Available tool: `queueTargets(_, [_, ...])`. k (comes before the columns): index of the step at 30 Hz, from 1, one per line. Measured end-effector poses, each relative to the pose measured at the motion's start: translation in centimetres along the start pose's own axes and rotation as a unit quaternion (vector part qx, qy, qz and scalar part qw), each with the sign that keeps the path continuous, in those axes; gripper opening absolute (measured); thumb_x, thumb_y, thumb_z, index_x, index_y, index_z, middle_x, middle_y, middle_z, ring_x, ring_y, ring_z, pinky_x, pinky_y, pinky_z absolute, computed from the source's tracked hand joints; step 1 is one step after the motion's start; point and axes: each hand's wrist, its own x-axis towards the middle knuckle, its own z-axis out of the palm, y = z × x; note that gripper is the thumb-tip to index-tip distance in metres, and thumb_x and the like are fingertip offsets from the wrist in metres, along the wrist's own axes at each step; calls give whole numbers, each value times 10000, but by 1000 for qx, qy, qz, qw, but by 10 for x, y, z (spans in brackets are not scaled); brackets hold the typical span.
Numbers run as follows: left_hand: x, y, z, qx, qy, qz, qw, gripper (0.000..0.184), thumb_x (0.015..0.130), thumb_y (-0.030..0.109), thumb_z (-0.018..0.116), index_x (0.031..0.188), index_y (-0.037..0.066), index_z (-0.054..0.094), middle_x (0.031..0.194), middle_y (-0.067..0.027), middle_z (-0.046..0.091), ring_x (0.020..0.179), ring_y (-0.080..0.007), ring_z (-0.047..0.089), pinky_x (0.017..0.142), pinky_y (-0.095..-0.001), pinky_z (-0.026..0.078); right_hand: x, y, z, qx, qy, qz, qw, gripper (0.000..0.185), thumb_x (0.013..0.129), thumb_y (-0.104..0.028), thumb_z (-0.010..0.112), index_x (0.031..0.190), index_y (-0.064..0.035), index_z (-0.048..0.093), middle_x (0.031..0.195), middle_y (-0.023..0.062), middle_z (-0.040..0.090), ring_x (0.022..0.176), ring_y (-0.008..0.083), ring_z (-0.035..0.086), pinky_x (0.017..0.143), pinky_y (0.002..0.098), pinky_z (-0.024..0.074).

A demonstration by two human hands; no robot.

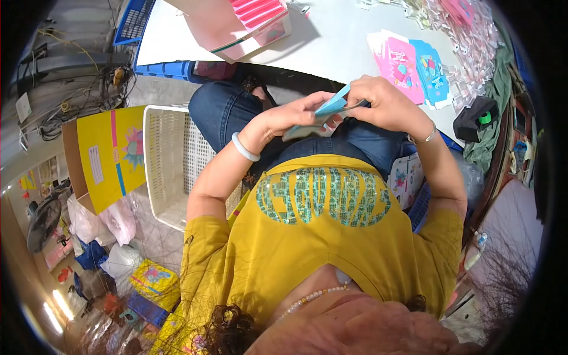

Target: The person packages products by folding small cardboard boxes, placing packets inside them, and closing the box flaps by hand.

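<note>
I have the blue card (335, 104) up over the lap, just short of the tabletop (337, 44), pinched between both hands. The left hand's (291, 117) fingers are closed on its lower part, the right hand's (387, 102) on its far edge. I judge it light, thin and springy, easily creased, so I'd grip the edges gently. Beyond lie pink cards (400, 66) and blue cards (430, 71); farther left, an open box (204, 21).

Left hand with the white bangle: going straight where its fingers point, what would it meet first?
Past the thin light-blue card piece it holds, probably the right hand with the silver bracelet, just across the card; depth is unclear.
</note>
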Motion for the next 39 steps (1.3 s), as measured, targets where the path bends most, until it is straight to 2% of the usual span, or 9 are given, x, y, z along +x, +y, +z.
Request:
queueTargets(6, [5,0,1,-90,-24,7,996,886,778,569,673,1351,-35,371,1137,-223,585,1012,-285,622,911,-364,496,2,-5,-10,311,-81,132,938,148,790,-62,695,914,5,651,913,83,673,853,171,639,814,282,479])
queueTargets(10, [8,-6,-7,-99,-70,-15,993,796,836,535,636,1350,-24,398,1150,-187,584,1059,-255,602,919,-336,489,4,4,-17,344,-207,117,908,231,813,-77,687,1028,2,658,956,59,667,902,127,613,854,280,472])
queueTargets(14, [15,-10,-7,105,124,52,985,523,926,288,595,1339,11,430,1189,-82,575,1034,-156,574,907,-294,472,2,24,-4,279,-58,142,948,223,849,-140,661,1023,-1,659,929,43,661,854,118,605,811,258,476])
queueTargets(17, [11,4,10,398,318,110,853,411,868,161,650,1227,14,513,1010,-104,607,877,-175,599,787,-301,483,4,39,3,273,24,208,939,209,856,-153,666,1005,-7,656,883,21,653,832,104,597,789,247,475])
queueTargets(21, [14,0,32,596,385,201,676,475,790,240,722,1170,7,557,975,-182,607,824,-313,632,709,-373,511,11,41,0,301,58,208,929,148,862,-158,674,934,-30,653,834,-15,629,802,59,563,740,225,464])
queueTargets(25, [17,-4,33,477,380,141,780,439,794,243,731,1128,2,579,914,-185,647,799,-315,648,717,-364,513,15,35,7,281,81,197,936,149,862,-158,675,918,-22,652,817,-14,633,772,64,565,710,228,468])
queueTargets(30, [24,-13,18,268,407,148,860,241,842,119,683,1023,-13,593,875,-95,663,770,-148,620,713,-269,489,18,20,5,59,168,104,978,186,842,-154,688,951,-17,627,866,47,660,784,119,606,702,273,486])
queueTargets(33, [21,-11,3,145,444,184,865,147,870,59,638,989,-11,585,882,-37,647,809,-86,579,744,-239,468,15,35,0,-87,414,-9,906,244,819,-142,705,1007,-21,608,947,51,644,835,144,600,727,290,479])
queueTargets(39, [21,-2,12,39,442,177,878,152,913,51,567,1056,-1,550,962,-57,643,864,-101,593,793,-254,472,8,38,80,399,244,219,856,203,884,-151,665,1006,-2,601,864,14,628,740,60,560,674,203,459])
